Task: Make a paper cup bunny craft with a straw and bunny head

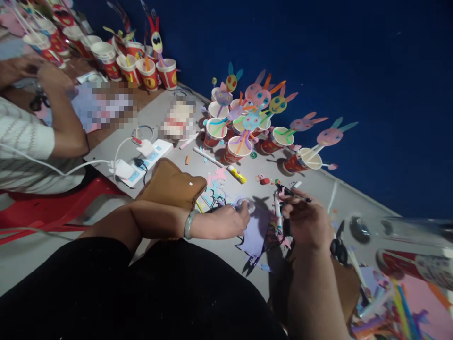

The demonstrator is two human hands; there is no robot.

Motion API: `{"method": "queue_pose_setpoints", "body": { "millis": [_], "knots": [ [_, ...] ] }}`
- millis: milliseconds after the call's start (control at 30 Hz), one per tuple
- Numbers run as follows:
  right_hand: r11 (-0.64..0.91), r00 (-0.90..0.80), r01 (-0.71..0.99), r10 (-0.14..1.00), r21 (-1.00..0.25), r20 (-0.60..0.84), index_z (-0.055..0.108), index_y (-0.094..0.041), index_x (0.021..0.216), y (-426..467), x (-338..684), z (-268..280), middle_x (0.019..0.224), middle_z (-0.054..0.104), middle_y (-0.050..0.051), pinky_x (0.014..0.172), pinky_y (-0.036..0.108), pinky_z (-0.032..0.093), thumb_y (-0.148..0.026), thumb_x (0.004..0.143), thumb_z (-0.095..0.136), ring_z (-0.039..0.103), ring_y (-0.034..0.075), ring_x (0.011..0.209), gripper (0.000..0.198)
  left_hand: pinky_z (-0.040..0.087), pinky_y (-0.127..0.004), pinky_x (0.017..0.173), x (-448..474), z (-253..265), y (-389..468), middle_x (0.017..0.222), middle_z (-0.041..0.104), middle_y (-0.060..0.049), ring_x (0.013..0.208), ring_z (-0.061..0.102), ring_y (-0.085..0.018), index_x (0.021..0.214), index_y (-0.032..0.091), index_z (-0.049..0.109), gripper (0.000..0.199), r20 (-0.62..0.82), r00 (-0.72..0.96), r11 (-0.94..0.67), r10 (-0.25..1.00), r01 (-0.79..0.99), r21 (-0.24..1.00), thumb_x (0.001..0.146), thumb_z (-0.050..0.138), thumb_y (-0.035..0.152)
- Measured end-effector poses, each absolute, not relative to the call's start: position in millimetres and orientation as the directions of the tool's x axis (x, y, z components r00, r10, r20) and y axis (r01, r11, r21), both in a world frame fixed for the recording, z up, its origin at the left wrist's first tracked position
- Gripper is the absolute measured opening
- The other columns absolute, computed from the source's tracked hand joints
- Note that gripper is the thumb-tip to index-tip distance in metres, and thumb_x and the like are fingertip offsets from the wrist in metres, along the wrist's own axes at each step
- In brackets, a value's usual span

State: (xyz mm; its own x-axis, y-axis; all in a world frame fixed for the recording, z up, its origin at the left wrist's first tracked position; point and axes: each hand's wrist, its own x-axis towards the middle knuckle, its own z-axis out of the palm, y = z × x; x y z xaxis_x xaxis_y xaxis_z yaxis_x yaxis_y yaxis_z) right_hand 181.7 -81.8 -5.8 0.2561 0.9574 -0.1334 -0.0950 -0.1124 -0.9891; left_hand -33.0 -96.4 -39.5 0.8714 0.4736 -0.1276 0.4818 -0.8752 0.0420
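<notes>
My left hand, with a pale bracelet at its wrist, is closed, its fingertips pinched at a clear round object. Just beneath lies a sheet of purple paper. To the right my right hand is raised over the table, its fingers curled round a dark pen. A white marker lies beside that hand. Dark-handled scissors poke out below the purple sheet. Paper scraps and a yellow glue stick lie beyond my left hand.
Red paper cups with paper rabbit heads stand along the blue wall. A white power strip and brown cushion lie left. Black scissors and a tipped cup are right. Another person's hand works at far left.
</notes>
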Motion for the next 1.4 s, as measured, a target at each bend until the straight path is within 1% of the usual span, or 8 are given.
{"method": "queue_pose_setpoints", "body": {
  "millis": [133, 233, 300, 433, 533, 800, 933, 1400],
  "knots": [
    [-0.105, 0.056, 0.102, 0.993, -0.989, -0.099, 0.066, -0.024, 0.098, -78, 168, -10, 0.074, 0.072, 0.001, 0.061, 0.031, 0.051, -0.035, 0.074, 0.077, 0.064, 0.015, 0.060, 0.029, 0.055, -0.035, 0.067, -33, -37, -98, 0.145, 0.039, -0.037, 0.106, 0.065, -0.032, 0.139, -0.002, 0.044, 0.061, -0.103, 0.877, -0.879, 0.470, 0.475, 0.033, 0.099, 0.040, 0.044],
    [-0.026, -0.029, 0.268, 0.999, -0.963, -0.035, 0.067, -0.022, 0.092, -71, 160, -14, 0.069, 0.067, 0.001, 0.059, 0.030, 0.049, -0.044, 0.085, 0.067, 0.059, 0.014, 0.058, 0.023, 0.054, -0.034, 0.062, -34, -39, -99, 0.145, 0.038, -0.037, 0.096, 0.068, -0.029, 0.140, -0.002, 0.044, 0.063, -0.096, 0.867, -0.870, 0.489, 0.493, 0.013, 0.098, 0.042, 0.045],
    [0.043, -0.092, 0.388, 0.996, -0.921, 0.008, 0.067, -0.021, 0.081, -64, 158, -16, 0.073, 0.067, 0.003, 0.058, 0.029, 0.047, -0.047, 0.090, 0.059, 0.058, 0.014, 0.060, 0.029, 0.053, -0.033, 0.059, -34, -38, -100, 0.145, 0.038, -0.038, 0.093, 0.069, -0.028, 0.141, -0.003, 0.042, 0.067, -0.086, 0.866, -0.869, 0.493, 0.494, -0.003, 0.097, 0.043, 0.048],
    [0.194, -0.266, 0.562, 0.963, -0.804, 0.046, 0.066, -0.020, 0.081, -48, 156, -16, 0.081, 0.069, 0.005, 0.065, 0.030, 0.048, -0.048, 0.095, 0.052, 0.062, 0.016, 0.071, 0.034, 0.055, -0.033, 0.062, -36, -36, -99, 0.141, 0.043, -0.036, 0.109, 0.064, -0.033, 0.137, -0.003, 0.045, 0.065, -0.067, 0.882, -0.884, 0.467, 0.467, -0.013, 0.096, 0.046, 0.047],
    [0.302, -0.417, 0.591, 0.908, -0.748, 0.037, 0.065, -0.020, 0.086, -39, 152, -16, 0.080, 0.069, 0.006, 0.068, 0.030, 0.049, -0.048, 0.097, 0.048, 0.064, 0.018, 0.073, 0.034, 0.056, -0.033, 0.063, -36, -34, -97, 0.138, 0.048, -0.034, 0.111, 0.063, -0.032, 0.135, -0.002, 0.048, 0.056, -0.047, 0.881, -0.882, 0.471, 0.472, 0.000, 0.098, 0.044, 0.040],
    [0.416, -0.642, 0.605, 0.759, -0.679, -0.108, 0.061, -0.020, 0.084, -29, 137, -14, 0.078, 0.067, 0.007, 0.069, 0.031, 0.045, -0.044, 0.100, 0.042, 0.060, 0.019, 0.072, 0.035, 0.053, -0.031, 0.062, -33, -43, -98, 0.128, 0.055, -0.030, 0.089, 0.068, -0.025, 0.124, 0.001, 0.054, 0.043, 0.017, 0.864, -0.863, 0.502, 0.500, 0.079, 0.097, 0.045, 0.033],
    [0.463, -0.689, 0.608, 0.711, -0.645, -0.140, 0.060, -0.020, 0.085, -28, 133, -11, 0.076, 0.065, 0.006, 0.070, 0.032, 0.044, -0.042, 0.101, 0.038, 0.057, 0.018, 0.072, 0.035, 0.052, -0.033, 0.063, -31, -51, -99, 0.113, 0.062, -0.025, 0.088, 0.068, -0.026, 0.114, 0.002, 0.058, 0.035, 0.051, 0.859, -0.857, 0.510, 0.501, 0.124, 0.097, 0.043, 0.029],
    [0.483, -0.703, 0.591, 0.702, -0.646, -0.118, 0.056, -0.021, 0.081, -26, 127, -19, 0.070, 0.061, 0.004, 0.068, 0.031, 0.041, -0.044, 0.101, 0.036, 0.055, 0.018, 0.068, 0.037, 0.053, -0.032, 0.058, -32, -41, -97, 0.115, 0.062, -0.026, 0.083, 0.069, -0.025, 0.111, 0.002, 0.060, 0.041, 0.003, 0.868, -0.861, 0.497, 0.493, 0.124, 0.097, 0.048, 0.039]
  ]
}}
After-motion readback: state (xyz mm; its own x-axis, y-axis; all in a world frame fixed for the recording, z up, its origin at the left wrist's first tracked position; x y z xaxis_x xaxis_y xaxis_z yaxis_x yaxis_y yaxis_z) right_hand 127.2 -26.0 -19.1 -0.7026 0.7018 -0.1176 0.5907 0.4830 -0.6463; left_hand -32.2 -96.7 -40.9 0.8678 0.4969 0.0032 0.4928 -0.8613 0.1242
